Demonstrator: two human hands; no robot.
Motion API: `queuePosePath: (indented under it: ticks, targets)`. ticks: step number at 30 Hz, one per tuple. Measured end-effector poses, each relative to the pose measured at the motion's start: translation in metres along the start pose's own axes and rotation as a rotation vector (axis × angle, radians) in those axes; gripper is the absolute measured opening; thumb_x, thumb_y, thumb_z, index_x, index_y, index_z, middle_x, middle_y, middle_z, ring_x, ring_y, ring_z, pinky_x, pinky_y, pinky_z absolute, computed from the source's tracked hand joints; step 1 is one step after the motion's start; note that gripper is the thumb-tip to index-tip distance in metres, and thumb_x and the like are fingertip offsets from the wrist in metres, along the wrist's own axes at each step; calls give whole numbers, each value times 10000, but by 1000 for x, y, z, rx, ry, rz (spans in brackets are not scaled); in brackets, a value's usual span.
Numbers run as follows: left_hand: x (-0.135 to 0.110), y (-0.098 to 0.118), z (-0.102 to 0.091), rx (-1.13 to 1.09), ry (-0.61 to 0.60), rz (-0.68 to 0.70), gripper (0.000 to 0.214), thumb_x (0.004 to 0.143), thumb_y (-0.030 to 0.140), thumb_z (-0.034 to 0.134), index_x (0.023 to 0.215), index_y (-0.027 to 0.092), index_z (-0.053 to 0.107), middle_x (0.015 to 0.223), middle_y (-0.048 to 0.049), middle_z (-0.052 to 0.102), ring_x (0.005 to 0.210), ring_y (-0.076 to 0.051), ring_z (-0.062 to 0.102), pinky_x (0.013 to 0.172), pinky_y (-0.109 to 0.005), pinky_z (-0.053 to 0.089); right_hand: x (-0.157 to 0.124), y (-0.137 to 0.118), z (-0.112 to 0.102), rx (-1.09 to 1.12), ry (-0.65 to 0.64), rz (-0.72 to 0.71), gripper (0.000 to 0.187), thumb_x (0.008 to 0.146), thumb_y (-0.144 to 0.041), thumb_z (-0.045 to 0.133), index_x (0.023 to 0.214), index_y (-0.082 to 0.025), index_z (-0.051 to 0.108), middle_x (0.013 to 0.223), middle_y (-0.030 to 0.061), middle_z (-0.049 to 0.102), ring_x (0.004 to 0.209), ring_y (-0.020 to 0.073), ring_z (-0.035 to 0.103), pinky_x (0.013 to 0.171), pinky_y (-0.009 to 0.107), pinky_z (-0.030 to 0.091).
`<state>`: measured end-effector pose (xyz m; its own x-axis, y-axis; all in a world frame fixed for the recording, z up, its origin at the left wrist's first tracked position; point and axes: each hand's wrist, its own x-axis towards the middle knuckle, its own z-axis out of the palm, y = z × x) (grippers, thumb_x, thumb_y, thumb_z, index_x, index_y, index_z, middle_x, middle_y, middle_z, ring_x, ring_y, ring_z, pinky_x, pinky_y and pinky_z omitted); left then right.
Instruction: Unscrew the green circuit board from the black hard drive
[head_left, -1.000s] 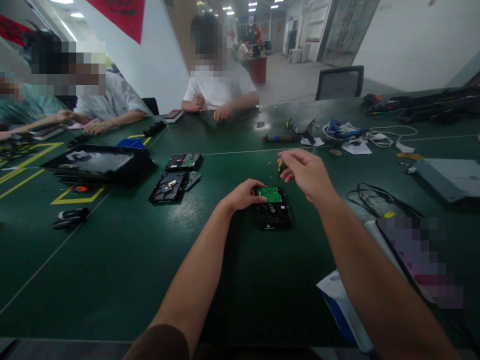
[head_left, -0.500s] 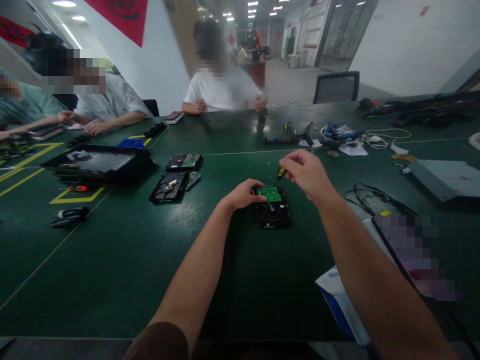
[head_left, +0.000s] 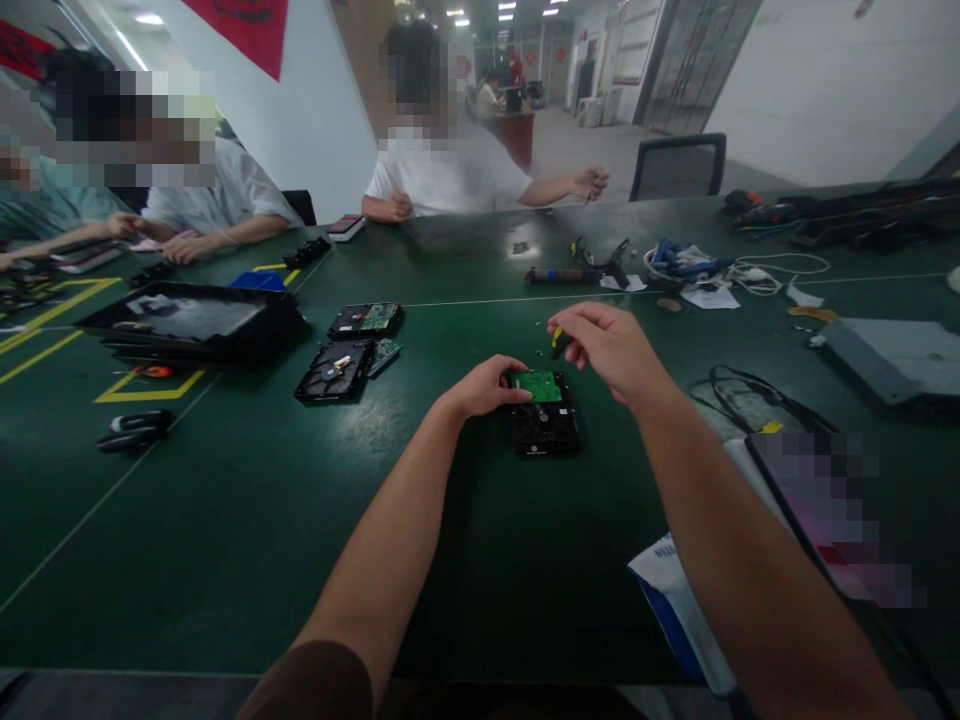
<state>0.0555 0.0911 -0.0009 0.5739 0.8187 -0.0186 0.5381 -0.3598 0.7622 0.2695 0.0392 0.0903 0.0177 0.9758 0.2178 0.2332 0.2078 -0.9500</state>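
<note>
A black hard drive (head_left: 547,425) with a green circuit board (head_left: 538,385) on top lies on the green table (head_left: 225,520) in front of me. My left hand (head_left: 486,387) rests closed on the drive's far left corner and holds it. My right hand (head_left: 609,346) hovers just beyond the drive with its fingers pinched round a small screwdriver with a yellow and black handle (head_left: 558,341). A few tiny screws (head_left: 541,350) lie on the table near that hand.
Two more opened drives (head_left: 334,372) (head_left: 367,321) lie to the left beside a black tray (head_left: 187,325). Cables (head_left: 739,390), tools (head_left: 570,272) and a grey panel (head_left: 892,355) are at the right. A blue-and-white bag (head_left: 679,610) lies near my right forearm. Other people sit along the far and left edges.
My right hand has closed round the screwdriver and drawn slightly nearer the drive. My left hand has stayed on the drive. The person opposite has stretched an arm out to the right.
</note>
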Motion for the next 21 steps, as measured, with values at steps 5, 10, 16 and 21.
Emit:
queuePosePath:
  ticks: [5, 10, 16, 21]
  targets:
    - [1, -4, 2, -6, 12, -10, 606, 791, 410, 801, 1315, 169, 614, 1007, -53, 618, 811, -179, 576, 712, -310, 471, 1, 1, 1, 86, 26, 29, 187, 892, -354, 641, 907, -203, 751, 836, 47, 720, 568, 102, 613, 484, 243, 463]
    - [3, -8, 3, -17, -1, -5, 616, 790, 425, 799, 1322, 178, 610, 1008, -54, 617, 817, -184, 580, 715, -315, 478, 3, 1, 2, 142, 76, 56, 163, 873, -317, 642, 912, -199, 746, 805, 40, 705, 555, 103, 623, 470, 237, 465]
    - [0, -5, 4, 5, 32, 36, 564, 802, 387, 793, 1292, 161, 630, 1050, -63, 617, 817, -173, 574, 729, -317, 482, 2, 2, 3, 79, 59, 0, 178, 877, -347, 661, 903, -198, 756, 803, 37, 710, 563, 101, 602, 454, 233, 420]
    - [-2, 0, 3, 35, 34, 9, 557, 811, 388, 785, 1298, 166, 629, 1006, -55, 612, 800, -173, 574, 715, -312, 476, 1, -1, 1, 15, 93, -31, 160, 838, -346, 731, 847, -188, 754, 659, 1, 647, 525, 91, 508, 470, 247, 369]
